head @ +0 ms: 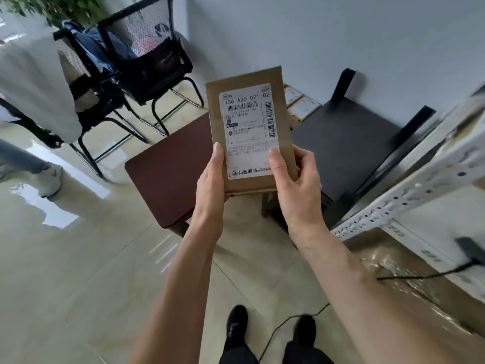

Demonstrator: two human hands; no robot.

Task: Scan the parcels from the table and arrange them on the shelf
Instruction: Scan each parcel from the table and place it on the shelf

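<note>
Pale glossy floor tiles [78,258] mirror bright light; a plain grey-white wall [315,35] behind; two black mesh chairs [147,56] at upper left, beside a leafy plant [55,7]; a black cable [283,327] trails across the floor.

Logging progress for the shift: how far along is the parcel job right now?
Done: nothing verifiable; no shelved parcels show on the white shelf. In hand: one brown parcel, label up, is held by the left hand and right hand; no scanner is visible. Left: at least two more parcels lie behind it, beside the dark table, still to be scanned and shelved.
</note>
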